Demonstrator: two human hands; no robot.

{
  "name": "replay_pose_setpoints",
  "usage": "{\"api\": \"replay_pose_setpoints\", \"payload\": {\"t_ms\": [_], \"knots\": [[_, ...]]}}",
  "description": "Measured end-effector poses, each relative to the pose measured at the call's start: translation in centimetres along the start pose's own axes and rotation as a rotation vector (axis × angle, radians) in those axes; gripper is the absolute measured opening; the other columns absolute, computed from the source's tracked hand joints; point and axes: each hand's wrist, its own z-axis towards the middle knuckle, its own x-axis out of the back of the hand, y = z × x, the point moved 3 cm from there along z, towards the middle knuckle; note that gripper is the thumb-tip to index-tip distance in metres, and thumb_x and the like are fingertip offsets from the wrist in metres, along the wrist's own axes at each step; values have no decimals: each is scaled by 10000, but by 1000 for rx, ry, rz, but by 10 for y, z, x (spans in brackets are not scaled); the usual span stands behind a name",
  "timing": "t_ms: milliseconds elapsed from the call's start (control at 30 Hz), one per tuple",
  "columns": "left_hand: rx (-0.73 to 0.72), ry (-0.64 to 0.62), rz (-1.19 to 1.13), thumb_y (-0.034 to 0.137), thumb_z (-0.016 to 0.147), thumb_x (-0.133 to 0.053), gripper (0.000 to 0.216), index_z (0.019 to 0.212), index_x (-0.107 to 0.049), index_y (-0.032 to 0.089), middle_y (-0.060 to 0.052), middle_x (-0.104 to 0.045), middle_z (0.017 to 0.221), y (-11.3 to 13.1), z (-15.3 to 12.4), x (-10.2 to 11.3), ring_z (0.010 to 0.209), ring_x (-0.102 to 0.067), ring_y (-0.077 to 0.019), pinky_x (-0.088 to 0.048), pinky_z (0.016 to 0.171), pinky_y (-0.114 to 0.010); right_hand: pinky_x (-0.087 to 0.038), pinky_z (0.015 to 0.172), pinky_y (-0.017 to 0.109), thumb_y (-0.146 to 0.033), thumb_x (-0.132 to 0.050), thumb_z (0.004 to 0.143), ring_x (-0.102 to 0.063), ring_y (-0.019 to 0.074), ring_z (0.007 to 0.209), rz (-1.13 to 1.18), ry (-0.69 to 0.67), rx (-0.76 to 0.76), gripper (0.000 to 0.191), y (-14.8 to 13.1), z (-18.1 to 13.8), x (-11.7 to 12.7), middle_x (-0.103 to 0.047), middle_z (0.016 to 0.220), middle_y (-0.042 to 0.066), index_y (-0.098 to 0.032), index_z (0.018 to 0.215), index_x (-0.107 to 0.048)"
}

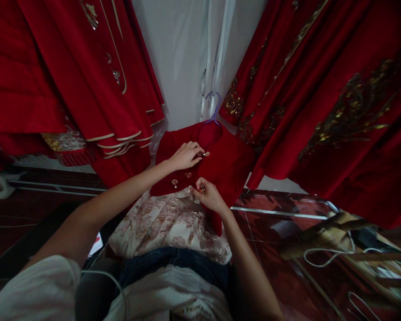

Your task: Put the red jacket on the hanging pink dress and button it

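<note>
A red jacket (232,162) on a purple hanger (214,117) lies spread before me, with small beaded ornaments (174,183) on its front. My left hand (187,156) rests on the upper front. Its thumb and fingertips close around the inner end of a beaded button (206,154), partly hidden by the fingers. Lower down, my right hand (208,194) is curled, thumb and fingers pinching a small gold beaded piece (202,190) near the jacket's edge. Under the jacket, a pale, gold-patterned cloth (167,218) covers my lap.
Red garments with gold trim (120,89) hang at the left, and red garments with sequin embroidery (350,102) hang at the right. A metal rail (280,213) runs low behind the jacket. Wooden pieces and white cords (334,252) lie at the lower right.
</note>
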Motion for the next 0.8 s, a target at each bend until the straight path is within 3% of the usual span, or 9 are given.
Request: {"api": "replay_pose_setpoints", "payload": {"t_ms": [100, 267, 433, 800], "knots": [[48, 10, 5, 354, 918, -488, 270, 1071, -650, 202, -86, -557, 1080, 4, 11, -5, 1023, -499, -233, -390, 863, -375, -325, 580, 218, -315, -552, 795, -398, 99, 586, -1, -54, 6, 189, -3, -2, 6, -438, 643, -55, -213, 720, -411], [-20, -44, 14, 355, 893, -537, 221, 940, -665, 180, -86, -588, 1024, 2, 25, -1, 993, -504, -232, -352, 840, -354, -318, 555, 214, -277, -561, 773, -397, 99, 574, 14, -122, 13, 148, -6, -3, 9, -451, 631, -55, -211, 727, -437], [-141, -193, 18, 359, 915, -491, 237, 922, -604, 151, -69, -646, 898, 4, 37, 3, 894, -545, -200, -325, 844, -321, -309, 555, 211, -294, -564, 789, -391, 91, 570, 23, -112, 14, 171, -5, -3, 4, -439, 643, -59, -210, 728, -428], [-110, -306, 26, 329, 841, -609, 191, 912, -653, 157, -37, -698, 860, -4, 52, 7, 765, -617, -150, -367, 718, -258, -301, 549, 213, -357, -576, 812, -369, 87, 564, 17, -102, 12, 230, -6, -1, 4, -427, 636, -60, -206, 722, -427]]}}
